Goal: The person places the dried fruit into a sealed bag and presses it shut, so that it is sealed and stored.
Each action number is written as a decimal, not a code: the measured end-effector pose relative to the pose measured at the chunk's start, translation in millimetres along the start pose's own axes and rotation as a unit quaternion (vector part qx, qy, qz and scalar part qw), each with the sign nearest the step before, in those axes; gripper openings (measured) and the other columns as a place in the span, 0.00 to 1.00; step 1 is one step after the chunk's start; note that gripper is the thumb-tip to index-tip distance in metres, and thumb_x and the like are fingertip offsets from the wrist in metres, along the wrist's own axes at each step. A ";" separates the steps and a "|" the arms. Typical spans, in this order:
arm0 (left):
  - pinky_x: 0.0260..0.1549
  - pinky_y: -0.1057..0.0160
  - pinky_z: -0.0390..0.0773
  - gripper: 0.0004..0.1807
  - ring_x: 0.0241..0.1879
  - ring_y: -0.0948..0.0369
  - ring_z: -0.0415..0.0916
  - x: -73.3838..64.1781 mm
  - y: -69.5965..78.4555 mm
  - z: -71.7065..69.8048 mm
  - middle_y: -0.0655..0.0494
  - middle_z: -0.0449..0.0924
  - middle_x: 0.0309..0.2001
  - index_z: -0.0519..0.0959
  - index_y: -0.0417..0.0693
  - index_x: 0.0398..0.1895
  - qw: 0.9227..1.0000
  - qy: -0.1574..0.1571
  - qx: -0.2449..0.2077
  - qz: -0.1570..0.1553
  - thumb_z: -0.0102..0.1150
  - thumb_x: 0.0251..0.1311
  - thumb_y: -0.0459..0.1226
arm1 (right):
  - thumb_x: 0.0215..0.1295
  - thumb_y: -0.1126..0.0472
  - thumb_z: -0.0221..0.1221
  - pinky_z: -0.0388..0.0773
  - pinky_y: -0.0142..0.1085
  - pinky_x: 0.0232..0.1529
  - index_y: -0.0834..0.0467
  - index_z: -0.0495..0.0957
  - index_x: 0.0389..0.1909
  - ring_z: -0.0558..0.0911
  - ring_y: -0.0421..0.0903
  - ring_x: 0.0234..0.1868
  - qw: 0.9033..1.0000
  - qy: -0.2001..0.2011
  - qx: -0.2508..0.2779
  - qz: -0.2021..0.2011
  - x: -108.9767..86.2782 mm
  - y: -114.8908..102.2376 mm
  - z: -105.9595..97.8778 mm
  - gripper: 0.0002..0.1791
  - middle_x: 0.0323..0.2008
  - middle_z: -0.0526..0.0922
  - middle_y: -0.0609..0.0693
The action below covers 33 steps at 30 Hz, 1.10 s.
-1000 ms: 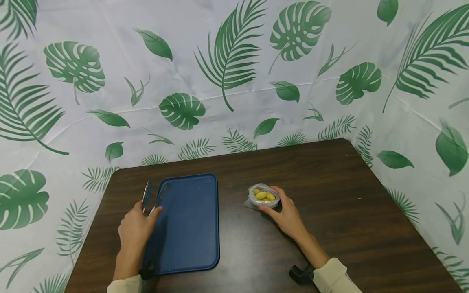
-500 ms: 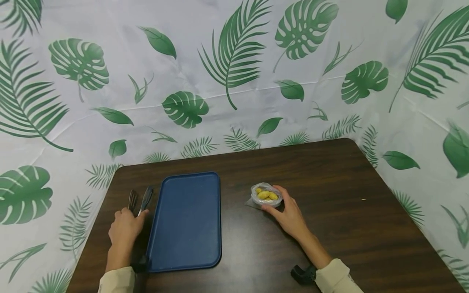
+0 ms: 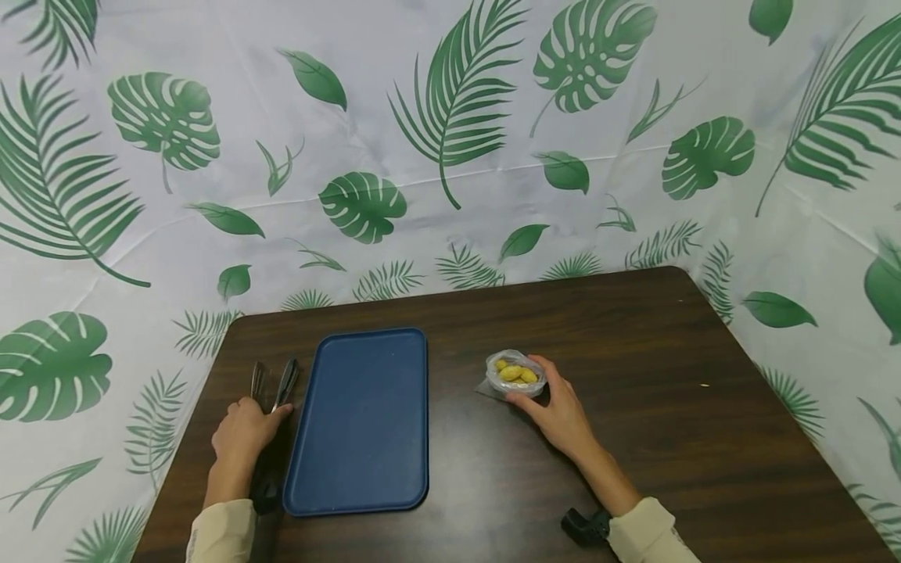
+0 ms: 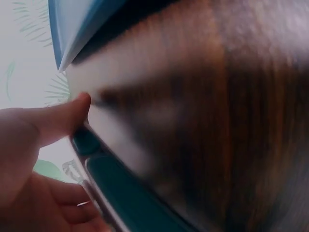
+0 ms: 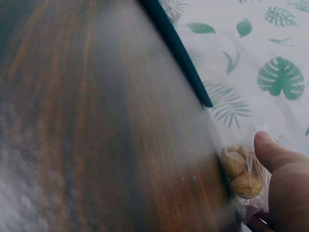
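Note:
My left hand (image 3: 242, 432) holds a pair of metal tongs (image 3: 284, 383) low over the table, left of the blue tray (image 3: 357, 422). Their two arms stand apart, tips pointing away from me. In the left wrist view the thumb presses near one end of a tong arm (image 4: 125, 186) with a dark green inlay. At the table's centre right, my right hand (image 3: 556, 407) grips the near right side of a clear plastic bag (image 3: 493, 383). The bag's mouth is open, showing several rounded yellow pieces (image 3: 511, 373). Whether the tongs touch the table is unclear.
The dark wood table (image 3: 598, 328) reaches back to a white leaf-print cloth (image 3: 450, 141), which also runs along the right side. A small pale crumb (image 3: 705, 385) lies on the table at the right. The tray's raised edge is close to my left hand.
My left hand has carried the tongs from over the tray's left edge leftward and down beside it. The right hand stays on the bag. The head view has shifted slightly.

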<state>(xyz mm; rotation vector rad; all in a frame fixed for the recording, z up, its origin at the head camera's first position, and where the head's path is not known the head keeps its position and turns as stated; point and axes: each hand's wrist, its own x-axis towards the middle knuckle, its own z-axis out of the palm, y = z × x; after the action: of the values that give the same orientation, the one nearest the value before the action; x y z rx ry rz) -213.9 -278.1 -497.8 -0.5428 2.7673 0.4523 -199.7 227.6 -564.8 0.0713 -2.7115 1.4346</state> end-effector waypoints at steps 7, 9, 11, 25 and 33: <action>0.59 0.29 0.67 0.45 0.66 0.26 0.57 -24.5 24.4 -0.1 0.19 0.60 0.65 0.61 0.18 0.69 0.980 0.167 -0.048 0.098 0.64 0.67 0.49 | 0.61 0.39 0.71 0.66 0.70 0.64 0.43 0.63 0.75 0.70 0.67 0.71 1.000 -0.002 0.003 0.008 -0.7 -0.9 -1.0 0.45 0.72 0.73 0.59; 0.62 0.31 0.67 0.37 0.68 0.30 0.60 -34.2 43.7 -0.3 0.23 0.66 0.65 0.68 0.22 0.67 0.963 0.212 -0.075 0.147 0.65 0.68 0.44 | 0.61 0.39 0.71 0.66 0.69 0.65 0.44 0.63 0.75 0.70 0.67 0.71 1.000 -0.001 0.002 0.007 -0.1 -1.1 -1.5 0.45 0.72 0.73 0.59; 0.61 0.34 0.70 0.30 0.65 0.33 0.67 -43.1 65.3 3.5 0.27 0.73 0.62 0.74 0.27 0.63 0.948 0.236 -0.097 0.191 0.66 0.68 0.41 | 0.61 0.40 0.71 0.66 0.69 0.65 0.44 0.63 0.76 0.70 0.67 0.71 1.000 0.001 0.000 0.003 0.6 -1.5 -1.8 0.44 0.72 0.73 0.59; 0.42 0.51 0.83 0.23 0.45 0.52 0.85 -93.7 215.3 79.5 0.43 0.85 0.53 0.76 0.36 0.65 0.918 -0.003 -0.190 0.349 0.58 0.74 0.41 | 0.61 0.42 0.72 0.67 0.69 0.63 0.47 0.64 0.75 0.73 0.67 0.69 1.000 0.014 -0.017 -0.016 -4.3 -0.9 -7.3 0.44 0.69 0.75 0.60; 0.30 0.60 0.80 0.21 0.28 0.62 0.81 -78.8 241.6 96.2 0.45 0.86 0.42 0.78 0.35 0.62 0.903 -0.091 -0.265 0.326 0.54 0.76 0.41 | 0.61 0.34 0.68 0.62 0.69 0.69 0.40 0.57 0.80 0.63 0.61 0.78 0.996 -0.084 -0.020 -0.021 -7.4 -12.9 -6.0 0.50 0.78 0.64 0.52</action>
<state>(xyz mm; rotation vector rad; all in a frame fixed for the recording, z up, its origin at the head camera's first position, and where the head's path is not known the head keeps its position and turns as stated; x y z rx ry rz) -221.3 -6.4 -499.5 0.3496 2.5585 1.3467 -191.1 225.4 -551.5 0.2562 -2.8510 1.4242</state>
